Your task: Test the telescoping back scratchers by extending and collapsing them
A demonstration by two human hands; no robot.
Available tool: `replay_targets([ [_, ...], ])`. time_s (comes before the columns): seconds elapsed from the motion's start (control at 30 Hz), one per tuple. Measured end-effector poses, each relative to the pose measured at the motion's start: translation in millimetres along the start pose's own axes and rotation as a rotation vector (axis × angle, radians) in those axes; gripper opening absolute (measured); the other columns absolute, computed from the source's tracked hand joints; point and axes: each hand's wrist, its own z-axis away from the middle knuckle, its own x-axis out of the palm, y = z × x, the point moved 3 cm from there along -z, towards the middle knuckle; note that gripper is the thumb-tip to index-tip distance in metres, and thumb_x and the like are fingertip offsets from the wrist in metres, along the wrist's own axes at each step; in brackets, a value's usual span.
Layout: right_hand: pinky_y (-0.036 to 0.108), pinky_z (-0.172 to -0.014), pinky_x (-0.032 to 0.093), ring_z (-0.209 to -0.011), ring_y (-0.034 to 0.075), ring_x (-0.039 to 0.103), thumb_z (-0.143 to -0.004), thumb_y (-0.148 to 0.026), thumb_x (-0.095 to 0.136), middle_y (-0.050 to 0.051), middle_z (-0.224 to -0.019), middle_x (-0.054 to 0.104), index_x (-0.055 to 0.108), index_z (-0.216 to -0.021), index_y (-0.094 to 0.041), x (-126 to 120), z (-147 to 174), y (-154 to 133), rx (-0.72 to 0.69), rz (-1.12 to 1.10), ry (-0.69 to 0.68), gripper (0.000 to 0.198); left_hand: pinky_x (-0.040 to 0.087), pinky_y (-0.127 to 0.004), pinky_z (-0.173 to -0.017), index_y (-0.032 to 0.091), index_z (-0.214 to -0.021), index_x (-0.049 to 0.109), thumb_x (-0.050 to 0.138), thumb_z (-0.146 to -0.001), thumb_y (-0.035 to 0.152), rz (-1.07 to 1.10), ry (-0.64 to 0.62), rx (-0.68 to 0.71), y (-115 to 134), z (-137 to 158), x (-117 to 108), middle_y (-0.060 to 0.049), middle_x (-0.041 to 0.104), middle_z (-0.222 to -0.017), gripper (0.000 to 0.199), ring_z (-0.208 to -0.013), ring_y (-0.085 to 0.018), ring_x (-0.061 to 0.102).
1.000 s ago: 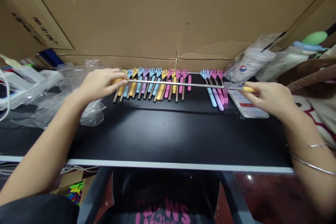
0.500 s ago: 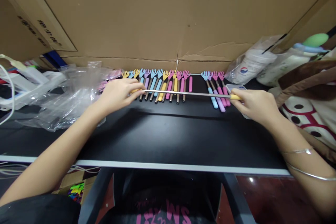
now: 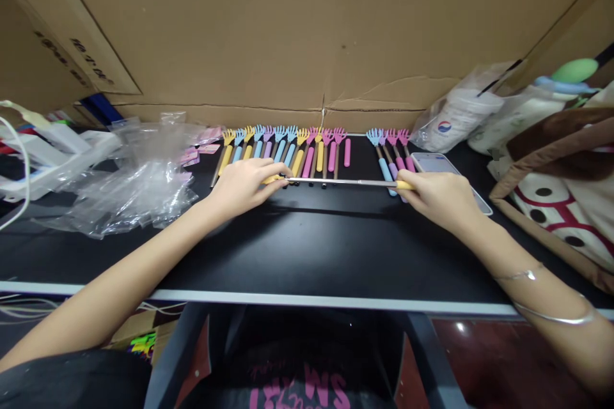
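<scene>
A telescopic back scratcher [image 3: 336,181] with a metal rod and yellow ends is held level above the black table. My left hand [image 3: 247,186] is closed round one yellow end, with the claw hidden by the fingers. My right hand [image 3: 436,199] grips the other yellow end. Behind the rod lies a row of back scratchers [image 3: 290,152] in yellow, blue, purple and pink, claws toward the cardboard. A smaller group of back scratchers [image 3: 385,168] lies to the right, its lower handles partly behind my right hand. One pink handle [image 3: 347,153] lies between the groups.
Clear plastic bags [image 3: 129,188] and pink cards [image 3: 190,156] lie on the left, near a white rack [image 3: 62,153]. A phone [image 3: 480,202], a lidded cup [image 3: 453,121] in a bag, and a cloth bag [image 3: 566,204] stand right. A cardboard wall [image 3: 288,32] rises behind.
My hands have come closer together and slightly toward me, and the back scratcher's rod between them is shorter. More of the phone and of the row's left end shows.
</scene>
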Motion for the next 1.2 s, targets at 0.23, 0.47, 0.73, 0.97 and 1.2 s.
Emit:
replay_targets([
  [0.23,0.025,-0.05,0.027,-0.057,0.016,0.058,-0.092,-0.042,0.042,0.002,-0.068,0.067,0.058,-0.08,-0.022,-4,1,-2,-0.073,-0.136,0.057,0.029,0.033,-0.024,-0.057,0.027,-0.106,0.063,0.041,-0.095,0.046,-0.073,-0.005,-0.007,-7,2,-6,-0.001,0.065,-0.097,0.031,-0.08,-0.017,0.062],
  [0.47,0.025,-0.048,0.029,-0.051,0.015,0.056,-0.089,-0.045,0.047,0.0,-0.066,0.065,0.06,-0.095,-0.023,-7,2,11,-0.01,-0.207,0.086,0.027,0.036,-0.025,-0.061,0.023,-0.103,0.06,0.046,-0.092,0.051,-0.082,-0.02,0.001,-18,3,-7,0.0,0.067,-0.102,0.033,-0.086,-0.018,0.063],
  [0.73,0.025,-0.05,0.032,-0.055,0.015,0.057,-0.086,-0.046,0.048,0.002,-0.07,0.066,0.059,-0.095,-0.022,-7,3,18,0.038,-0.273,0.091,0.028,0.036,-0.024,-0.06,0.022,-0.1,0.058,0.047,-0.091,0.041,-0.116,0.009,0.048,-23,4,-8,0.0,0.067,-0.1,0.024,-0.085,-0.018,0.063],
  [0.97,0.024,-0.05,0.031,-0.057,0.017,0.058,-0.084,-0.046,0.049,0.002,-0.07,0.065,0.057,-0.097,-0.022,-6,3,23,0.113,-0.277,0.037,0.028,0.038,-0.025,-0.06,0.02,-0.104,0.057,0.045,-0.09,0.041,-0.14,0.009,0.005,-28,5,-9,-0.002,0.069,-0.096,0.028,-0.081,-0.018,0.065],
  [1.2,0.024,-0.052,0.032,-0.061,0.015,0.059,-0.086,-0.041,0.051,0.003,-0.073,0.066,0.058,-0.09,-0.024,-14,4,20,0.085,-0.269,-0.027,0.019,0.039,-0.024,-0.062,0.021,-0.103,0.059,0.042,-0.092,0.04,-0.116,0.0,0.052,-26,6,-10,-0.002,0.068,-0.101,0.028,-0.086,-0.017,0.064],
])
